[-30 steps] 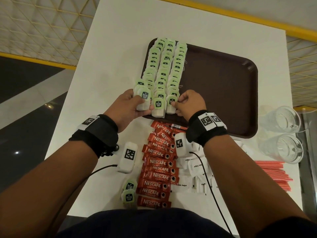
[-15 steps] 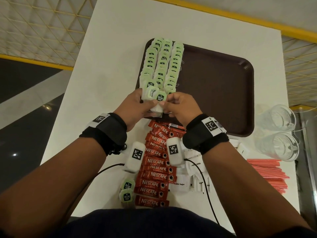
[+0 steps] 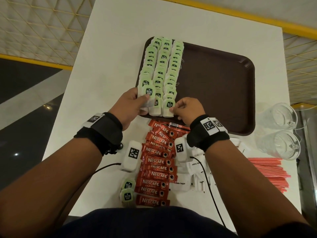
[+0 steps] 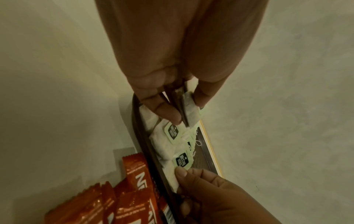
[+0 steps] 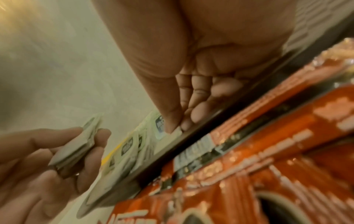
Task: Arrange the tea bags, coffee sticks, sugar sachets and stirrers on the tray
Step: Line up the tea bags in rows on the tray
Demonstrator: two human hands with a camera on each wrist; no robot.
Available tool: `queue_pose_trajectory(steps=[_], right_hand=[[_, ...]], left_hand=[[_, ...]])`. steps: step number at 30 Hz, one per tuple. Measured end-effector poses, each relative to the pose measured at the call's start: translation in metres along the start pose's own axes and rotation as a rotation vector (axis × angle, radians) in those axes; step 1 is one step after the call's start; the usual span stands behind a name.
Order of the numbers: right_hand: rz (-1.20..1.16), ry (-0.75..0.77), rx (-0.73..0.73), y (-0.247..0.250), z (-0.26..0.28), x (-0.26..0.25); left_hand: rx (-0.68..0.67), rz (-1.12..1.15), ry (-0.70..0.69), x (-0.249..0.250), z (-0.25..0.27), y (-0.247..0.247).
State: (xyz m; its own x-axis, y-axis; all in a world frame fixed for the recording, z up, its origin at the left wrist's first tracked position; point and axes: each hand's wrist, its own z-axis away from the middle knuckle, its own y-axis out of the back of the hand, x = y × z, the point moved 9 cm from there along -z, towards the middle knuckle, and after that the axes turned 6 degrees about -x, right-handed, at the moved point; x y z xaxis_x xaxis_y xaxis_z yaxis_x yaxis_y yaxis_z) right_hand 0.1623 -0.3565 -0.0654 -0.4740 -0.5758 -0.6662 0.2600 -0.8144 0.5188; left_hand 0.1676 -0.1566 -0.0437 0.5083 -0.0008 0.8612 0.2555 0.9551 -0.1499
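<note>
Left of frame centre, the left hand [image 3: 127,104] is gripping a small stack of white paper tea bags with green tags [image 3: 147,97] over the dark brown plastic tray [image 3: 223,86]. The right hand [image 3: 188,109] is pinching the front tea bag [image 3: 169,107] of the right-hand row, lying at the tray's near edge.

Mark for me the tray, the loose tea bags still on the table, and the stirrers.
tray [image 3: 214,86], head view: bare brown floor right of the tea bag rows.
loose tea bags [image 3: 127,194], head view: green tag of the nearer of two bags left of the coffee sticks.
stirrers [image 3: 267,172], head view: middle of the red bundle.
</note>
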Motion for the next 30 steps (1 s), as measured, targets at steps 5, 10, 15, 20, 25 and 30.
queue_pose_trajectory(steps=[5, 10, 15, 20, 25, 30], right_hand=[[0.082, 0.025, 0.096, 0.009, 0.003, -0.001], [-0.127, 0.169, -0.004, 0.002, 0.021, -0.034], [-0.34, 0.167, -0.103, -0.008, 0.025, -0.037], [-0.225, 0.112, -0.088, 0.002, 0.021, -0.015], [-0.011, 0.124, -0.035, 0.006, 0.012, -0.007], [0.092, 0.159, -0.033, -0.005, 0.013, -0.013]], left_hand=[[-0.024, -0.084, -0.023, 0.002, 0.001, -0.002], [-0.048, -0.116, -0.033, 0.001, 0.001, -0.012], [-0.107, -0.118, -0.013, -0.004, 0.002, -0.026], [-0.041, -0.008, 0.045, -0.008, 0.006, -0.01], [0.008, 0.003, 0.041, -0.006, 0.011, 0.006], [0.021, 0.016, 0.054, -0.009, 0.013, 0.01]])
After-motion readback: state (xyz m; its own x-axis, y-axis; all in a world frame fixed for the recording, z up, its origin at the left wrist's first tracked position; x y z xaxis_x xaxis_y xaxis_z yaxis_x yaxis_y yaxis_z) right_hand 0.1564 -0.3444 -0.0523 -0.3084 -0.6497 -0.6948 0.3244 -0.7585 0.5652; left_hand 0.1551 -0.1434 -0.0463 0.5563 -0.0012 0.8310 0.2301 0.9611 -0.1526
